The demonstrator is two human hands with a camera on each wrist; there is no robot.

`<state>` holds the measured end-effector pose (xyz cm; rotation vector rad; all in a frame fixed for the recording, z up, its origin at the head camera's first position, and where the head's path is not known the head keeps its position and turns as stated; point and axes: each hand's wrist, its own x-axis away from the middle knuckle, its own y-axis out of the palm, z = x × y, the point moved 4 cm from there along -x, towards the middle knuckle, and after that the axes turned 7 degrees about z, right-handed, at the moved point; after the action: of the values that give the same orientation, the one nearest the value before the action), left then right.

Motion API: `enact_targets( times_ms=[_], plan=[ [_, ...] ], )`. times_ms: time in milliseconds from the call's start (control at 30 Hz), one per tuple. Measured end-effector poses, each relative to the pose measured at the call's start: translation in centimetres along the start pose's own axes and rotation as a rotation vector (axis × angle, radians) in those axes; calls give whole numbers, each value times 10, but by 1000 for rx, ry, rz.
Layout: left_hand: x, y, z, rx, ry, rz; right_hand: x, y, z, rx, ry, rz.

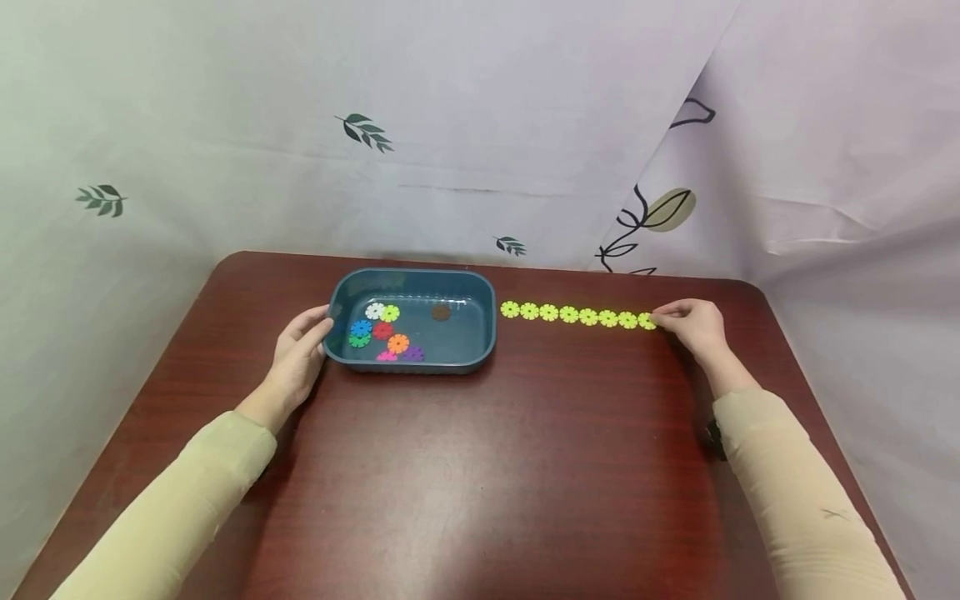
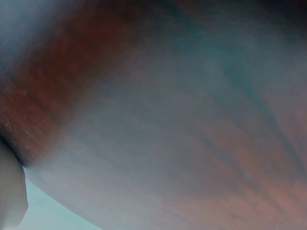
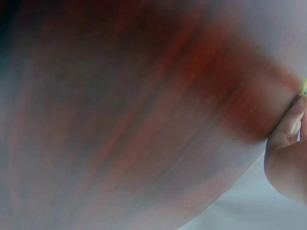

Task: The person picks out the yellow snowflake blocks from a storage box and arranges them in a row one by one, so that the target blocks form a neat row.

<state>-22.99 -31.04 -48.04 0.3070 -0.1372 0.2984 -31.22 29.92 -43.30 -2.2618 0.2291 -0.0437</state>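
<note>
A dark blue plastic tray [image 1: 491, 333] sits at the back left of the table, holding several notched, flower-shaped plastic discs. Its left end is gripped by my left hand [image 1: 296, 358], thumb at the rim. To the right of the tray runs a straight row of yellow-green discs [image 1: 569, 315], set edge to edge. My right hand [image 1: 697, 329] pinches the disc [image 1: 647, 321] at the row's right end between thumb and fingertips. In the right wrist view, only a sliver of this disc [image 3: 304, 87] shows by the fingers. Part of the left hand [image 2: 12, 191] edges into the left wrist view.
Inside the tray lie a white disc [image 1: 374, 311], a brown disc [image 1: 441, 312], an orange disc [image 1: 398, 343] and others in mixed colours. The reddish-brown table [image 1: 510, 467] has rounded back corners. A pale leaf-patterned cloth [image 1: 450, 150] hangs behind it.
</note>
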Motion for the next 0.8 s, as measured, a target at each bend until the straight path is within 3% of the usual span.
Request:
enact_targets(
  times_ms=[367,633,800],
  plan=[
    [0,0,0,4,15,0,0,2,2,-61,40,-21],
    [0,0,-1,45,27,-11,1,1,6,-258,145,-40],
    [0,0,-1,43,29,-13,2,1,5,-295,178,-49]
  ],
)
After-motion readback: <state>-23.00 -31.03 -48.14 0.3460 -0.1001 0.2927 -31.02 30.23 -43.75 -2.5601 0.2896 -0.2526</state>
